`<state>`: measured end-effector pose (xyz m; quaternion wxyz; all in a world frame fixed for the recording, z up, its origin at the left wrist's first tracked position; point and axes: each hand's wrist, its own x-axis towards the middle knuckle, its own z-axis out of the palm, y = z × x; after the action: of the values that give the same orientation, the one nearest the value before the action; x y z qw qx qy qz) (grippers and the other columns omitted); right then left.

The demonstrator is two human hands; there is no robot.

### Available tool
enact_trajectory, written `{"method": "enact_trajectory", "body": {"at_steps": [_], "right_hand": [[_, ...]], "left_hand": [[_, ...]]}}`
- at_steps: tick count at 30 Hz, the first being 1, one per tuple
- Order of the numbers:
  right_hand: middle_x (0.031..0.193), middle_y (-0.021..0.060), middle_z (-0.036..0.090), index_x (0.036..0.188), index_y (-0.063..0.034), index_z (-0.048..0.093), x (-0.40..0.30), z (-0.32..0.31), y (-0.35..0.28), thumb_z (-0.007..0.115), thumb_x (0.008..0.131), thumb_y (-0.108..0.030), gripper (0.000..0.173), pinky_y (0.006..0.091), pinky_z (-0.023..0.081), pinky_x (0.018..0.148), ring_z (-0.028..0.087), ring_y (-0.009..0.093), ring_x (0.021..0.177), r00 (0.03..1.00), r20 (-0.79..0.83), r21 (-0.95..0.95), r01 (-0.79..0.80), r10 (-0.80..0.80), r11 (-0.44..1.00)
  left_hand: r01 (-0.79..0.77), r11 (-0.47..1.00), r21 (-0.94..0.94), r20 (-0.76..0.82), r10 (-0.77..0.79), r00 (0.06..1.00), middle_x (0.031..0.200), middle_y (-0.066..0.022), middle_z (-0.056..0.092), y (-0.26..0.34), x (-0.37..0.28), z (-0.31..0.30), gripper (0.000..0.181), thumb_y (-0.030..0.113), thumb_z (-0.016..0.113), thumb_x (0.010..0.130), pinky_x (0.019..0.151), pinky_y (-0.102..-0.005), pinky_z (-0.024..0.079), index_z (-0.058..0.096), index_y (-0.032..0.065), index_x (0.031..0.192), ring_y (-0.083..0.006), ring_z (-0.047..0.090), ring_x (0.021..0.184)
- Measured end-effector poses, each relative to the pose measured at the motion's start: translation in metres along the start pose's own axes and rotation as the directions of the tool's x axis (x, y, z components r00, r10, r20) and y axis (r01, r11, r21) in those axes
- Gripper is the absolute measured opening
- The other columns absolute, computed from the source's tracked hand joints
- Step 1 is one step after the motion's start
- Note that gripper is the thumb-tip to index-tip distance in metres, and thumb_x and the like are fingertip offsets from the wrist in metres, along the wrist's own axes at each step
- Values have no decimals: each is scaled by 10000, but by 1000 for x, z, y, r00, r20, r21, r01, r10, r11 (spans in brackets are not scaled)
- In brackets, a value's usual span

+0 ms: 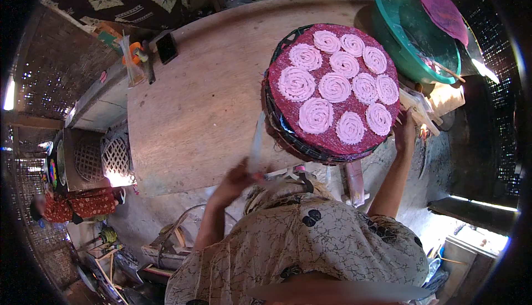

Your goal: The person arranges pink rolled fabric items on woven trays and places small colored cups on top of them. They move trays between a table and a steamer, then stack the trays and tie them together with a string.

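Observation:
A round basket [286, 136] with a dark rim stands on the wooden table, its top covered by a dark red mesh cloth [341, 145]. Several pale pink spiral-shaped pieces [335, 87] lie spread over the cloth. My right hand [404, 130] is at the basket's right edge; its fingers are partly hidden, and whether it grips the rim is unclear. My left hand [235, 182] is below and left of the basket, near the table's front edge, closed on the handle of a knife-like tool with a long pale blade [258, 138] that points up toward the basket. Hand and tool are blurred.
A large green plastic basin [386, 43] stands at the back right, a purple cloth [440, 8] over its rim. Beside my right hand are pieces of wood and a small flame [424, 130]. A dark phone-like object [166, 48] lies on the table [187, 109]. A person in red patterned clothing [89, 205] is far left.

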<state>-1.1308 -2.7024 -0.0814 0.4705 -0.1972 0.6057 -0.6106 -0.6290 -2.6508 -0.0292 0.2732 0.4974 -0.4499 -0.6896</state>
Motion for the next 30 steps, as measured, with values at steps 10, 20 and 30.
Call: {"method": "enact_trajectory", "body": {"at_steps": [10, 20, 30], "right_hand": [[1190, 94, 550, 1220, -89, 524, -11, 1, -7, 370, 927, -520, 544, 327, 374, 885, 530, 193, 1015, 995, -70, -130, 67, -77, 989], [1232, 128, 518, 1241, -81, 513, -43, -12, -19, 363, 926, -523, 563, 330, 387, 837, 551, 224, 986, 975, -166, -194, 117, -150, 974], [1132, 68, 569, 1200, -69, 528, -66, 2, 15, 388, 928, -493, 523, 304, 405, 763, 562, 180, 913, 981, -177, -141, 56, -81, 988]], "left_hand": [[-585, 301, -753, -252, 689, 680, 678, -2, 470, 83, -66, -56, 218, 274, 394, 972, 931, -407, 373, 417, 88, 1082, -144, 532, 688], [-620, 304, -724, -326, 640, 695, 682, 38, 362, 86, -96, -97, 324, 311, 373, 975, 494, -207, 278, 404, 39, 1150, -53, 301, 509], [-736, 286, -614, -358, 730, 583, 722, -5, 376, 98, -137, -204, 410, 287, 390, 973, 436, -214, 276, 381, -28, 1236, -68, 304, 500]]}}
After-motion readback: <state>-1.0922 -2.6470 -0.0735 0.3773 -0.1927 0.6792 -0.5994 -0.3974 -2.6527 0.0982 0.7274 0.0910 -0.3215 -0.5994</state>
